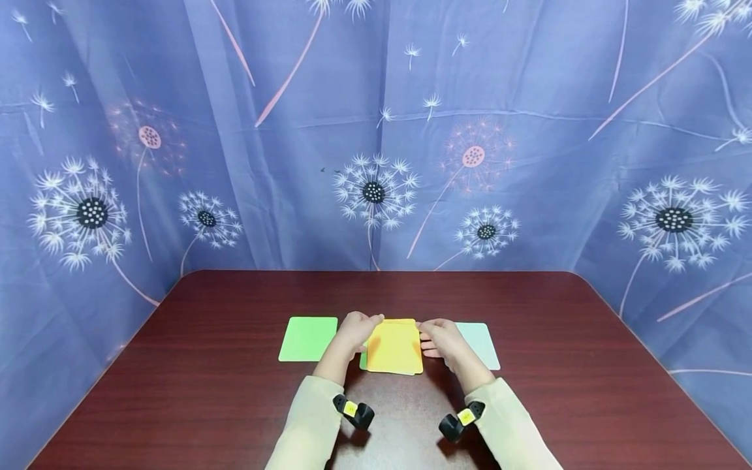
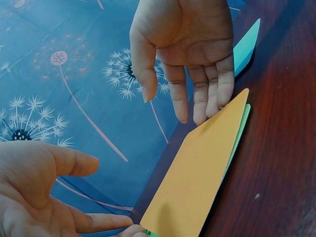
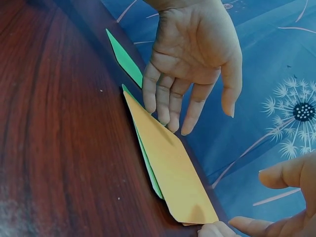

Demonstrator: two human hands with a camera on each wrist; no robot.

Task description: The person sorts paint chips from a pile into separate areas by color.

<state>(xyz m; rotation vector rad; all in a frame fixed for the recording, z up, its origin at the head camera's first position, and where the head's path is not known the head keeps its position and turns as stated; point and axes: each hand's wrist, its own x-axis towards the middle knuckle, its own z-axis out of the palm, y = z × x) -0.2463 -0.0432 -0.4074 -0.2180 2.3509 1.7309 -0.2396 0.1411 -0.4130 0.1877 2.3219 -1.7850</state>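
Observation:
A loose stack of square cards lies on the table between my hands, topped by a yellow-orange card [image 1: 395,352]. A green edge [image 2: 243,126] and a pale edge show beneath that top card. My left hand [image 1: 354,331] is at the stack's left side, its fingers fairly straight and fingertips right at the edge. Across from it my right hand [image 1: 444,339] has its thumb apart and its extended fingertips at the right edge. Beyond the left hand lies a green card [image 1: 307,339]. A pale blue card [image 1: 480,344] lies partly hidden behind the right hand.
The dark red-brown wooden table [image 1: 223,405] has rounded far corners. Blue curtains [image 1: 282,163] with dandelion prints hang behind it and along both sides. Each wrist carries a black strapped camera [image 1: 354,411] over a pale sleeve [image 1: 308,421].

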